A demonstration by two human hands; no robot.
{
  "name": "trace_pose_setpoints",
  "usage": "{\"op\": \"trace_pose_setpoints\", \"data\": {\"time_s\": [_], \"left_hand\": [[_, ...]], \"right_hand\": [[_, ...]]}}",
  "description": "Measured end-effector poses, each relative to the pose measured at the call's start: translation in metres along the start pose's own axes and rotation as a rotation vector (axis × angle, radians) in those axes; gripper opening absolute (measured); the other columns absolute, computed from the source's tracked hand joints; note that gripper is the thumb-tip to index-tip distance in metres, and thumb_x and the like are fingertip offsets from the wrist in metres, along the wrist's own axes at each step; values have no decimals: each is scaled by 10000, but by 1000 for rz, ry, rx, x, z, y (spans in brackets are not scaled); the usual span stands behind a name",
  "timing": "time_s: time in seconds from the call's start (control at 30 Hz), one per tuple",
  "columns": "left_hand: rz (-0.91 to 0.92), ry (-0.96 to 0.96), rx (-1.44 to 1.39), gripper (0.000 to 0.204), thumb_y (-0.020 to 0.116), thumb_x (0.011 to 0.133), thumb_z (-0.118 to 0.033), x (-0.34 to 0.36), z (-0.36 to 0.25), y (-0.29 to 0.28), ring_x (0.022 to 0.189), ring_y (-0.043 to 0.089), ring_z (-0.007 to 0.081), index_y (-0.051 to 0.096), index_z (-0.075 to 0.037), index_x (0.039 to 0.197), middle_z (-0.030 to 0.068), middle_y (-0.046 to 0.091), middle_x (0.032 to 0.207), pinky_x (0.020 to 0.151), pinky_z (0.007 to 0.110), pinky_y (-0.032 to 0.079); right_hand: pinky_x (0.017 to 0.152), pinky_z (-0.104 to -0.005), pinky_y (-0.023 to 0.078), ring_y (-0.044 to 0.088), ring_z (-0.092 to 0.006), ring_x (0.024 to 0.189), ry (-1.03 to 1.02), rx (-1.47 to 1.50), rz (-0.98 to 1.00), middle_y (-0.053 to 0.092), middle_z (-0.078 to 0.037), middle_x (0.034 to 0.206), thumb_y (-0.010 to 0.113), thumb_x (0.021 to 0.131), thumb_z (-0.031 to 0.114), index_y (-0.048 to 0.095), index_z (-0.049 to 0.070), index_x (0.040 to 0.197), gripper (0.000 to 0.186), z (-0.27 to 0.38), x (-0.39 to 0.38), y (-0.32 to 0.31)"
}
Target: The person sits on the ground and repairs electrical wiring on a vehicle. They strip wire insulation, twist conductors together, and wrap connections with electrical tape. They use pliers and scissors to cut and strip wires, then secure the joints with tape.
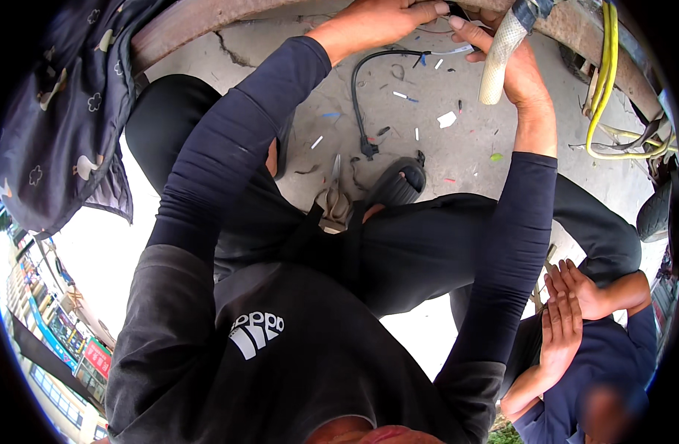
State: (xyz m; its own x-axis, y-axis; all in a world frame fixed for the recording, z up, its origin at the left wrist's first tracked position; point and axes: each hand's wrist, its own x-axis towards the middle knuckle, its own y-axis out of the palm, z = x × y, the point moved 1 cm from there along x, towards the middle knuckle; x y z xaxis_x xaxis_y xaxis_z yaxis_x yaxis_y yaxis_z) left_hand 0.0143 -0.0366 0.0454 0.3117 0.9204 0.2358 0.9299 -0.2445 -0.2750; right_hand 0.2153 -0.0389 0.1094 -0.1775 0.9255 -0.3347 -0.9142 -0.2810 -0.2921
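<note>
Both my arms, in dark blue sleeves, reach forward to the top edge of the view. My left hand (384,21) is closed, its fingertips pinching a small dark part (458,9) that the frame edge mostly cuts off. My right hand (513,70) meets it from the right, fingertips on the same part. A white braided hose (501,55) hangs across the front of my right hand. Thin red and white wire ends show just below my fingers.
On the cracked concrete ground lie a black cable (360,103), metal pliers (335,198), wire scraps and my sandalled foot (399,185). Yellow cables (602,89) hang at the right. Patterned dark cloth (58,111) is at the left. Another person's clasped hands (569,314) are at the lower right.
</note>
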Motion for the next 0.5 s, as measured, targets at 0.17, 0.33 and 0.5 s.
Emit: {"op": "trace_pose_setpoints", "data": {"time_s": [0.17, 0.33, 0.5], "left_hand": [[67, -158, 343, 378, 532, 1034, -328, -18, -20, -9, 1099, 639, 425, 661, -43, 1247, 259, 674, 1179, 941, 458, 500], [-71, 154, 293, 311, 579, 987, -235, -27, -11, 0, 1065, 646, 432, 685, -43, 1208, 245, 696, 1118, 931, 476, 507], [-98, 173, 404, 271, 615, 938, -184, -31, -9, 8, 1037, 650, 439, 698, -38, 1151, 235, 702, 1090, 903, 484, 518]], "right_hand": [[690, -299, 524, 630, -143, 838, -62, -39, -56, 675, -54, 971, 836, 842, 266, 659, 4, 1134, 430, -4, -16, 8], [682, -305, 514, 625, -141, 788, -76, -59, -92, 678, -51, 899, 824, 848, 248, 673, 11, 1089, 370, 9, -38, 27], [656, -313, 513, 640, -137, 765, -223, -324, -284, 688, -78, 864, 812, 850, 229, 667, -10, 1009, 321, 29, -60, 51]]}}
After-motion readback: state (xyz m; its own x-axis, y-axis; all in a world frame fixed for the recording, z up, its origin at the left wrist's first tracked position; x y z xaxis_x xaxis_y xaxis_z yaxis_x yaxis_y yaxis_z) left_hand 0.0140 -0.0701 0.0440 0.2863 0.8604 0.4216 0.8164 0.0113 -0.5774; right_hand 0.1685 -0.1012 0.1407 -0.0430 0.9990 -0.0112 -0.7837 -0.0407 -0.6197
